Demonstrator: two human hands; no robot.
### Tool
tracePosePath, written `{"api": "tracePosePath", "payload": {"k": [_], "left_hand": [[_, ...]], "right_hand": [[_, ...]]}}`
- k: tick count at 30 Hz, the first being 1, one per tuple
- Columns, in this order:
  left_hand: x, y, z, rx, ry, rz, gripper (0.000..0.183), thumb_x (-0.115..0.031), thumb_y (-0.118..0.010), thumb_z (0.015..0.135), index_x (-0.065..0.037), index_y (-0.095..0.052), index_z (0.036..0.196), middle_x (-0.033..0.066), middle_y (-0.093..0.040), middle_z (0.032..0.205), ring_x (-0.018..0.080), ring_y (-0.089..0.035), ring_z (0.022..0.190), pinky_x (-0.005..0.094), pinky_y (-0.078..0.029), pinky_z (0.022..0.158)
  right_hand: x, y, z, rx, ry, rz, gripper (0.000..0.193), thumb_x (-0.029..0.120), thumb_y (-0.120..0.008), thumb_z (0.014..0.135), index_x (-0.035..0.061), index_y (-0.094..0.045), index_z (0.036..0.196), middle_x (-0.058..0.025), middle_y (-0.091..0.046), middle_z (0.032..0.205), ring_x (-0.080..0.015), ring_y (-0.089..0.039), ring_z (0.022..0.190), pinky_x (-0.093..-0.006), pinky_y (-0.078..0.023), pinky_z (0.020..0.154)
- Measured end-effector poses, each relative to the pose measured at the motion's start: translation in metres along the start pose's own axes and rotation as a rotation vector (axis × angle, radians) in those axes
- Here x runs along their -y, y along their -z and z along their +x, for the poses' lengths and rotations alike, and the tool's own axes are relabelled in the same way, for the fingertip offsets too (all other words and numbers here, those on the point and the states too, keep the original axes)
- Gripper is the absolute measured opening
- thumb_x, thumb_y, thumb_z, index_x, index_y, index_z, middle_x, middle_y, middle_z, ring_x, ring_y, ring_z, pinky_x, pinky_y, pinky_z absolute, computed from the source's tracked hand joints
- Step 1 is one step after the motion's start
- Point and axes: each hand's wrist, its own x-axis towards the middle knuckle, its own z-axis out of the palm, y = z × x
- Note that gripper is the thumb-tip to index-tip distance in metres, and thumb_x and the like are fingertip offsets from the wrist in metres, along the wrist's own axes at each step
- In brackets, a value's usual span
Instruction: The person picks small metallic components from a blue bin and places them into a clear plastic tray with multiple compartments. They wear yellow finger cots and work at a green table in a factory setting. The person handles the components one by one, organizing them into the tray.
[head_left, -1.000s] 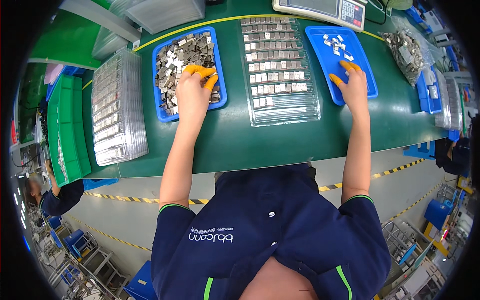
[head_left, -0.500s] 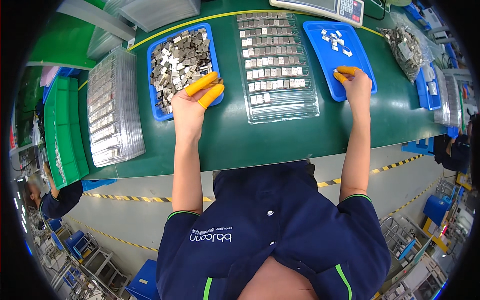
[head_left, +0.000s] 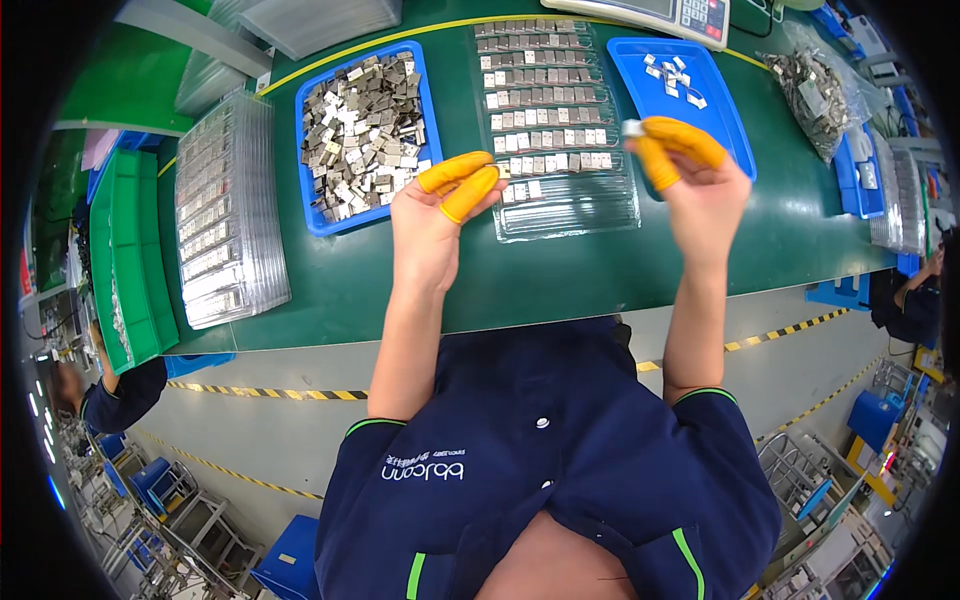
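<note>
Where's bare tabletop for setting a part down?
Bare green tabletop lies between the clear stack, left blue tray and near edge; another patch lies between the right blue tray and plastic bag. Crowded: the middle clear tray, with left hand and right hand beside it.

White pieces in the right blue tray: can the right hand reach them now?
Likely yes: nothing covers the white pieces and the right hand is near, though it pinches a small white part.

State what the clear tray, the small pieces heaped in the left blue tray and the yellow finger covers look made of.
Clear tray: likely thin, glossy plastic, being see-through with bright reflections.
Small pieces: probably metal, judging by their grey sheen; closer detail is too small to tell.
Finger covers: perhaps latex or rubber, smooth and close-fitting.
</note>
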Motion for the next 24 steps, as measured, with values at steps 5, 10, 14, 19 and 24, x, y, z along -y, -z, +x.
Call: {"api": "tracePosePath", "payload": {"k": [5,10,14,19,24], "left_hand": [[0.006,-0.015,-0.004,0.050,-0.012,-0.050,0.024,0.000,-0.063,0.080,0.007,-0.060,0.102,0.0152,-0.064,0.096,0.0241,-0.065,0.085,0.0308,-0.054,0.079],[0.007,-0.021,-0.008,0.050,0.011,-0.023,0.024,0.001,-0.065,0.079,0.007,-0.060,0.101,0.0148,-0.064,0.095,0.0242,-0.066,0.082,0.0313,-0.054,0.079],[0.013,-0.023,-0.009,0.057,-0.013,-0.015,0.024,0.000,-0.065,0.079,0.007,-0.060,0.101,0.0147,-0.064,0.094,0.0232,-0.066,0.081,0.0302,-0.054,0.078],[0.015,-0.023,-0.011,0.061,0.020,0.000,0.024,0.000,-0.065,0.079,0.007,-0.060,0.102,0.0146,-0.064,0.094,0.0221,-0.065,0.082,0.0288,-0.054,0.077],[0.019,-0.023,-0.014,0.046,0.040,-0.039,0.023,0.000,-0.063,0.080,0.007,-0.059,0.102,0.0144,-0.064,0.096,0.0223,-0.065,0.084,0.0292,-0.054,0.078]], "right_hand": [[0.008,-0.034,-0.019,0.168,-0.226,0.295,0.032,-0.005,-0.065,0.076,-0.0078,-0.058,0.107,-0.0138,-0.065,0.093,-0.0211,-0.065,0.085,-0.0277,-0.052,0.078],[0.005,-0.032,-0.021,0.250,-0.335,0.246,0.025,-0.004,-0.066,0.076,-0.0075,-0.063,0.100,-0.0131,-0.066,0.094,-0.0177,-0.065,0.086,-0.0258,-0.052,0.079],[0.004,-0.026,-0.022,0.292,-0.409,0.247,0.026,-0.004,-0.066,0.076,-0.0091,-0.062,0.101,-0.0146,-0.066,0.094,-0.0196,-0.065,0.084,-0.0270,-0.052,0.078],[0.001,-0.025,-0.026,0.285,-0.433,0.240,0.028,-0.004,-0.066,0.076,-0.0108,-0.060,0.103,-0.0169,-0.065,0.094,-0.0223,-0.066,0.081,-0.0289,-0.053,0.077],[-0.002,-0.025,-0.029,0.265,-0.454,0.290,0.028,-0.004,-0.066,0.076,-0.0104,-0.060,0.103,-0.0165,-0.065,0.093,-0.0226,-0.066,0.080,-0.0291,-0.053,0.077]]}}
